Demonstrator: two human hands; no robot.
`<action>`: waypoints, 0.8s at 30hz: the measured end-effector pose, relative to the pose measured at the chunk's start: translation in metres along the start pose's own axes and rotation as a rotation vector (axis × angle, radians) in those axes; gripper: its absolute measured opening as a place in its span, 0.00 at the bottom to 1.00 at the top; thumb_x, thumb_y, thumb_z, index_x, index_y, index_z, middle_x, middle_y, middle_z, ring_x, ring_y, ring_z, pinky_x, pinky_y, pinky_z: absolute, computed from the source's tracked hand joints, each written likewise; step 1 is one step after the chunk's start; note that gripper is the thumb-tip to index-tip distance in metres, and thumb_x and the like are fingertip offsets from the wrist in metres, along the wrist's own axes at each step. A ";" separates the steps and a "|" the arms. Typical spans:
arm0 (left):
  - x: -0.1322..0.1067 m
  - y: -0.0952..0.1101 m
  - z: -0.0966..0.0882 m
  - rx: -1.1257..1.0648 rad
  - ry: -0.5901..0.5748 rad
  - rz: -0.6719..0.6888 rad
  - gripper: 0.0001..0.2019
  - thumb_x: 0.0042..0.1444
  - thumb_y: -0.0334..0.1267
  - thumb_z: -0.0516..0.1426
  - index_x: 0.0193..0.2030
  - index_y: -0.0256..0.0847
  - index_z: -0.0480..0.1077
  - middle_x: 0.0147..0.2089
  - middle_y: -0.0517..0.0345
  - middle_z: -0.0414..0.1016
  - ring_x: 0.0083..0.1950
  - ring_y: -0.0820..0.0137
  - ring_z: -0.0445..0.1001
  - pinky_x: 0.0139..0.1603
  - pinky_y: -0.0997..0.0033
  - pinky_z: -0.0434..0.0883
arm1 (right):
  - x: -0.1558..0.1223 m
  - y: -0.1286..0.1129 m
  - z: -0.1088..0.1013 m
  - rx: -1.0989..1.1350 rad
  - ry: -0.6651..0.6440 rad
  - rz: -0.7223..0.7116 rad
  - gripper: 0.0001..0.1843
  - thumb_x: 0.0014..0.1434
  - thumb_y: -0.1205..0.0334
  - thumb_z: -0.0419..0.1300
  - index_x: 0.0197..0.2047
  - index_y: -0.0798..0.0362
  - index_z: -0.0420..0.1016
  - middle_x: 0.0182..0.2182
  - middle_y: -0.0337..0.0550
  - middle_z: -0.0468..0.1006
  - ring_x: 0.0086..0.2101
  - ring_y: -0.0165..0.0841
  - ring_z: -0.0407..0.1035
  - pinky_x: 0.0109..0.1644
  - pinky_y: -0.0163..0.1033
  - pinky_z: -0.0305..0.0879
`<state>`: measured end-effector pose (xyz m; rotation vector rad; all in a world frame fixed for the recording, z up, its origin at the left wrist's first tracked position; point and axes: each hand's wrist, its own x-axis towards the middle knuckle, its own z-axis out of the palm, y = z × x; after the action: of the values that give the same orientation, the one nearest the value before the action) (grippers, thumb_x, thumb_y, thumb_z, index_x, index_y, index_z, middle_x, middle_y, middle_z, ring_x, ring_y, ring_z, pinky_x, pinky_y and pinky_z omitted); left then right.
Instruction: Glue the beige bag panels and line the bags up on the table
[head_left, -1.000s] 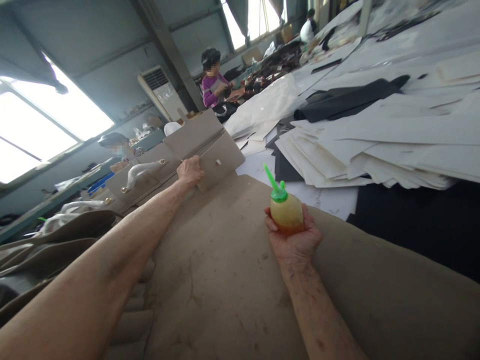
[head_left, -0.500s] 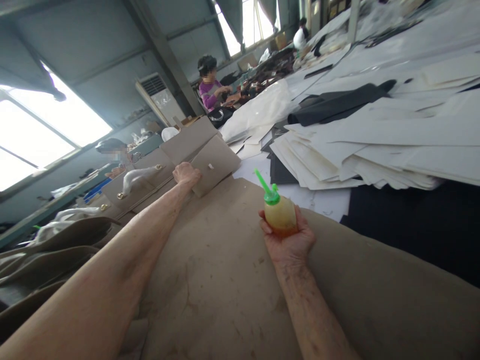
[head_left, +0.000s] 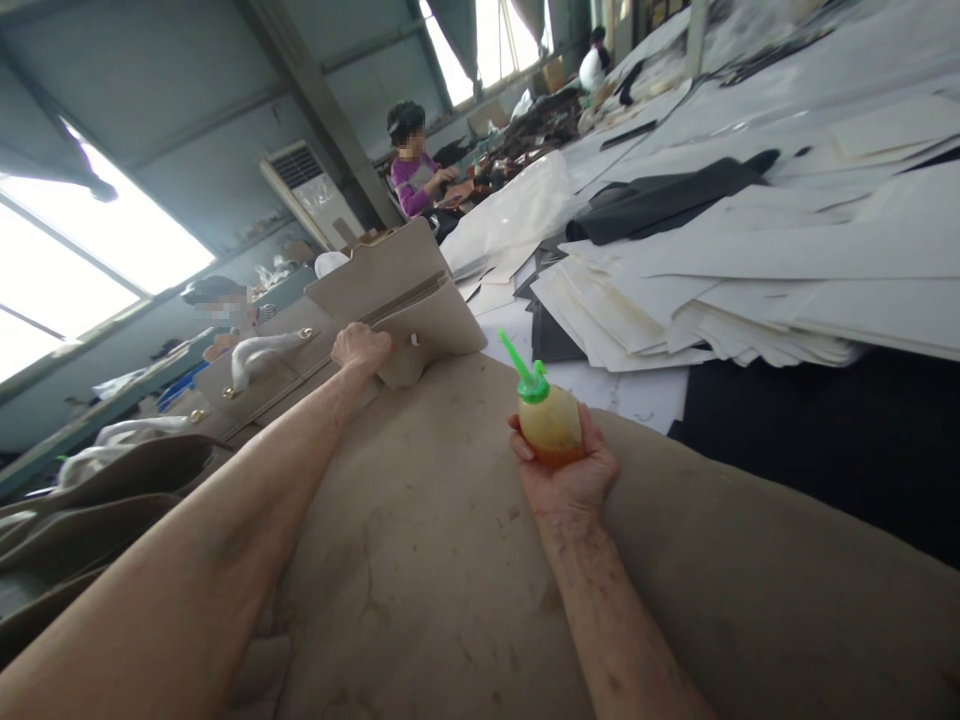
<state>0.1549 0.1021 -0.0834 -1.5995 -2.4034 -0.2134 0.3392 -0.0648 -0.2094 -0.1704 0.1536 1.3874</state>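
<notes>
My right hand (head_left: 568,481) is wrapped round a small squeeze bottle (head_left: 547,420) of yellowish glue with a green nozzle, held upright over a large tan sheet (head_left: 450,560). My left hand (head_left: 361,349) reaches far forward and grips the near edge of a beige bag panel (head_left: 409,290), which is lifted off the pile of similar panels. The fingers are closed on that edge.
More beige panels with metal studs (head_left: 262,365) lie left of the lifted one. Stacks of white sheets (head_left: 750,290) and black material (head_left: 660,200) cover the table to the right. A person in purple (head_left: 416,170) works at the far end; another person (head_left: 217,300) sits at left.
My left hand has raised the beige panel's edge, so the panel now tilts up off the pile. My right hand with the bottle has drifted slightly left.
</notes>
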 end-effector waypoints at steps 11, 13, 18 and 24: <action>-0.018 0.007 -0.016 0.068 0.002 0.496 0.30 0.48 0.49 0.64 0.55 0.39 0.67 0.50 0.49 0.73 0.56 0.55 0.68 0.58 0.46 0.62 | -0.002 -0.001 0.003 0.007 0.064 0.040 0.19 0.66 0.47 0.49 0.40 0.56 0.67 0.29 0.40 0.71 0.24 0.27 0.67 0.16 0.29 0.54; -0.021 0.013 -0.016 0.041 -0.015 0.565 0.32 0.48 0.50 0.64 0.58 0.39 0.64 0.50 0.49 0.74 0.52 0.57 0.70 0.53 0.52 0.67 | -0.002 -0.001 0.003 0.006 0.074 0.038 0.19 0.66 0.47 0.50 0.40 0.56 0.67 0.29 0.40 0.70 0.23 0.27 0.66 0.17 0.29 0.54; -0.020 0.022 -0.016 0.030 -0.050 0.576 0.24 0.55 0.56 0.57 0.49 0.39 0.71 0.44 0.51 0.75 0.48 0.59 0.72 0.49 0.54 0.69 | 0.000 0.000 -0.001 0.011 0.058 0.029 0.19 0.65 0.47 0.52 0.40 0.57 0.68 0.30 0.39 0.70 0.24 0.26 0.65 0.18 0.29 0.57; -0.021 0.039 -0.019 0.065 -0.102 0.457 0.20 0.56 0.55 0.57 0.38 0.38 0.73 0.41 0.51 0.75 0.46 0.61 0.73 0.49 0.53 0.69 | 0.002 0.001 -0.004 0.021 0.035 0.023 0.18 0.65 0.47 0.53 0.40 0.56 0.68 0.30 0.40 0.71 0.24 0.26 0.65 0.18 0.29 0.57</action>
<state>0.2008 0.0934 -0.0723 -2.1117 -2.0115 0.0326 0.3383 -0.0635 -0.2138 -0.1756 0.1996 1.4061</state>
